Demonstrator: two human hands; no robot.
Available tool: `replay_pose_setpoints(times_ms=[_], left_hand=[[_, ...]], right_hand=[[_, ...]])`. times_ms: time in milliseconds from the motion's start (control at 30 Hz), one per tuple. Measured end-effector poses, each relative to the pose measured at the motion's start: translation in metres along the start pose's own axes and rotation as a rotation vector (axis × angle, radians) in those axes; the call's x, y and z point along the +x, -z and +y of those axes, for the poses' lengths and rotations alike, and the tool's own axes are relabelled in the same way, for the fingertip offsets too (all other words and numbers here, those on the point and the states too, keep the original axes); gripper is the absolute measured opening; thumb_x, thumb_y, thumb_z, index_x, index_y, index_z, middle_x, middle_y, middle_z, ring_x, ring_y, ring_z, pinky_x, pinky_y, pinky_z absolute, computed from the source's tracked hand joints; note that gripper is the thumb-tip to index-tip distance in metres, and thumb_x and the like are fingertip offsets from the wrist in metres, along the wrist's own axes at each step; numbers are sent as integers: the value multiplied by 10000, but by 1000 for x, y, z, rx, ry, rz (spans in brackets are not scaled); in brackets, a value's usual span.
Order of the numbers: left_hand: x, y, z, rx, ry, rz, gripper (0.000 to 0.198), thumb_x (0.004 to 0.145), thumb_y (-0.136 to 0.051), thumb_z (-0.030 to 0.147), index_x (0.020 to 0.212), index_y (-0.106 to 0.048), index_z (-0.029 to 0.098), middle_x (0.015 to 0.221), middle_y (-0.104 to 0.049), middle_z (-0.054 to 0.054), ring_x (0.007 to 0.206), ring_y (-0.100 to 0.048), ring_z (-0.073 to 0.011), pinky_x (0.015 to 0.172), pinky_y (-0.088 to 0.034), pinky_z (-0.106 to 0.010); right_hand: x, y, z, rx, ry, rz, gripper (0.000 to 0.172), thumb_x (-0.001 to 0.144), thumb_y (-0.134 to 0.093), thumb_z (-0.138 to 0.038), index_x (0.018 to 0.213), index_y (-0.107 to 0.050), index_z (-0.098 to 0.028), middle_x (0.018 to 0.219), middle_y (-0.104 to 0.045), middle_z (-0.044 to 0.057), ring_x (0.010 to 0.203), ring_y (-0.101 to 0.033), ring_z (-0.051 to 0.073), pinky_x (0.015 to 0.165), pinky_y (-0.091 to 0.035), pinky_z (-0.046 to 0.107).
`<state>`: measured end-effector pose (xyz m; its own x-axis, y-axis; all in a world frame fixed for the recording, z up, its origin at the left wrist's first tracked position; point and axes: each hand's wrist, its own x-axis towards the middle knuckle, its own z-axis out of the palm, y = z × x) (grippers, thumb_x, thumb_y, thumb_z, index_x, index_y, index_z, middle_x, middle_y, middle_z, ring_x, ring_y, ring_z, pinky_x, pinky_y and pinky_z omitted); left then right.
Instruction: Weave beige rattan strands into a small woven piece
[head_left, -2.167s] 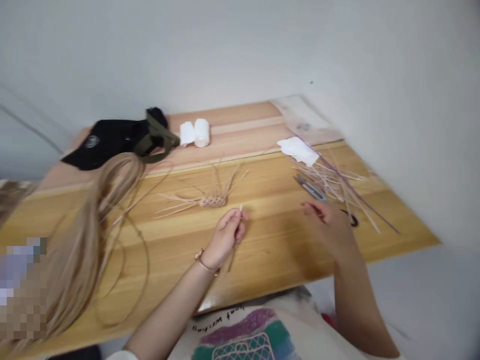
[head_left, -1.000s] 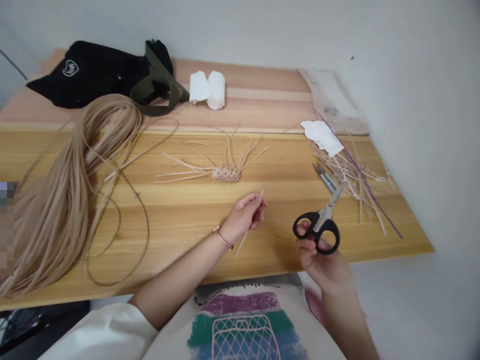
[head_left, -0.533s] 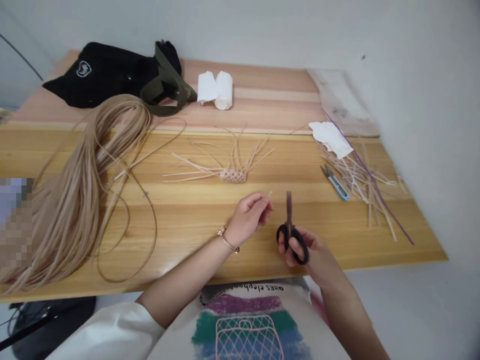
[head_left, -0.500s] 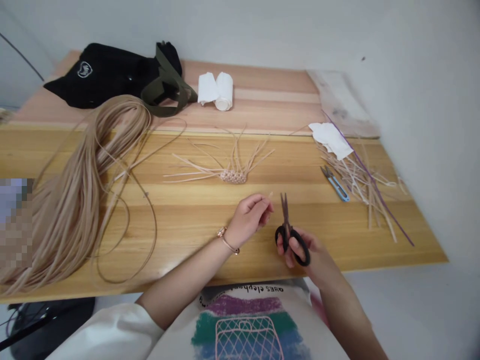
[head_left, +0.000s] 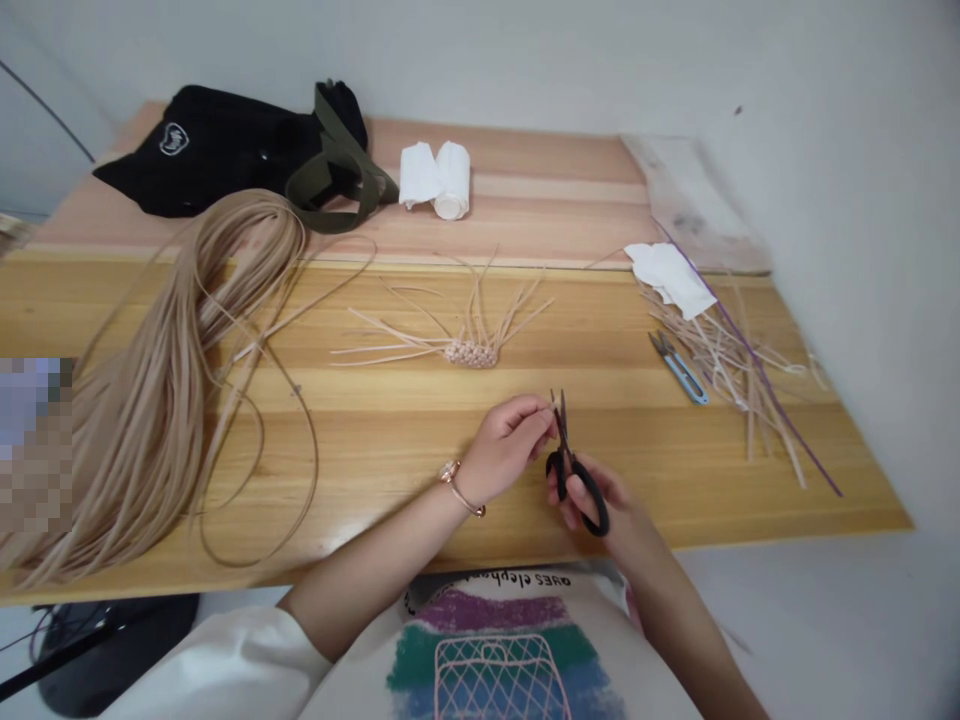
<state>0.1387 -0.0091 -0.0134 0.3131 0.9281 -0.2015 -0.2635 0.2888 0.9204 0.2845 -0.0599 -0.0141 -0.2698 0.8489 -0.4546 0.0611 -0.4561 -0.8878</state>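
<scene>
My left hand (head_left: pixel 511 445) is closed in a pinch on a small pale strip whose tip barely shows at the fingertips. My right hand (head_left: pixel 596 500) holds black-handled scissors (head_left: pixel 564 440), their blades slightly apart and pointing away from me, right at the left fingertips. Beyond my hands lies a small woven piece (head_left: pixel 471 352) of beige strands, its loose ends fanned out to the left and back. A large bundle of beige strands (head_left: pixel 169 380) covers the left part of the wooden table (head_left: pixel 390 430).
A black bag (head_left: pixel 217 150) with a green strap lies at the back left, beside a white tissue roll (head_left: pixel 453 180). On the right are blue snips (head_left: pixel 681 370), cut strands (head_left: pixel 757 400), a crumpled tissue (head_left: pixel 671 275) and a plastic sheet (head_left: pixel 694 200).
The scissors in my right hand have moved left to the fingertips of my left hand, and their blades have opened a little. The view has shifted slightly.
</scene>
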Motion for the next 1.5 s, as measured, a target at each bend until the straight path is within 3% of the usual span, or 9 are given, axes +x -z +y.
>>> replay_pose_setpoints(times_ms=[433, 733, 1133, 1500], left_hand=[[-1, 2, -3, 117, -68, -61, 261, 812, -447, 316, 615, -451, 144, 495, -339, 60, 453, -304, -47, 458, -242, -199], [0, 3, -5, 117, -79, -72, 262, 820, -450, 311, 617, -439, 145, 510, -331, 61, 454, -294, -46, 459, -239, -199], [0, 4, -4, 37, -25, -196, 308, 802, -488, 338, 577, -412, 143, 507, -307, 61, 452, -262, -39, 448, -203, -207], [-2, 5, 1, -13, 18, -193, 363, 775, -552, 432, 589, -456, 135, 485, -303, 67, 427, -246, -32, 426, -183, -202]], right_hand=[[-1, -2, 1, -67, -5, 30, 440, 721, -575, -614, 723, -460, -189, 624, -471, -25, 470, -298, 65, 437, -222, 231], [-3, -9, -6, -85, 12, 78, 510, 668, -583, -671, 662, -424, -186, 581, -446, -25, 541, -347, 85, 492, -294, 222], [-5, -5, -2, -71, 52, 14, 503, 700, -550, -671, 665, -383, -197, 590, -419, -36, 497, -314, 71, 446, -234, 223], [-9, -19, -10, -57, -30, 184, 572, 578, -583, -741, 585, -393, -202, 484, -361, -53, 465, -304, 76, 421, -275, 215]])
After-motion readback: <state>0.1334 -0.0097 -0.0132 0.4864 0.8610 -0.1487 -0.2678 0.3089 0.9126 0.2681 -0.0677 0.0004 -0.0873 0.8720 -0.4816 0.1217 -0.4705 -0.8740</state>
